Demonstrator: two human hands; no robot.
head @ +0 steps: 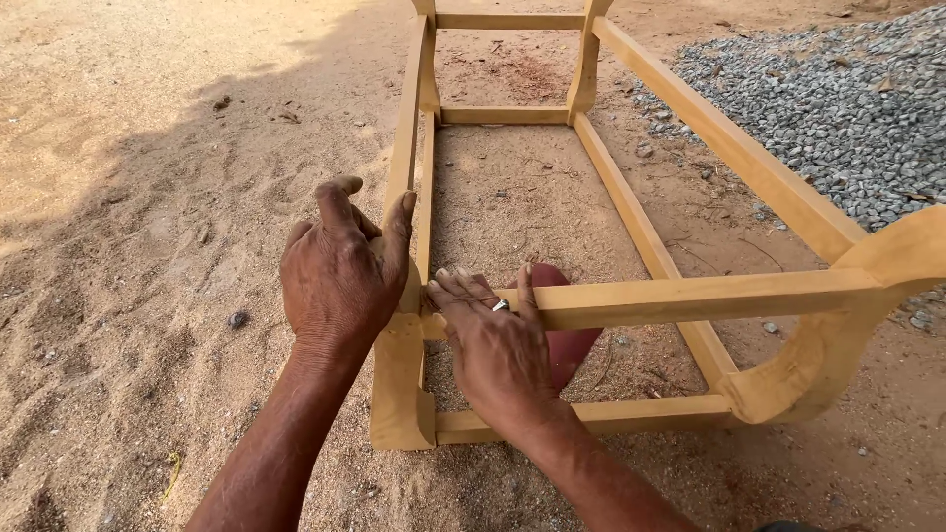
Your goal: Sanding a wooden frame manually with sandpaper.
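Observation:
A pale wooden furniture frame (690, 296) lies on sandy ground, its long rails running away from me. My left hand (335, 271) grips the near left upright post where the top side rail meets it, thumb laid along the rail. My right hand (498, 340), wearing a ring, rests flat on the near cross rail beside that joint, fingers spread over the wood. A dark red rounded object (572, 345) shows under the cross rail, partly hidden by my right hand.
Loose sand (148, 246) covers the ground around the frame. A heap of grey gravel (847, 108) lies at the right, next to the frame's far-right rail. Small stones and twigs are scattered on the sand.

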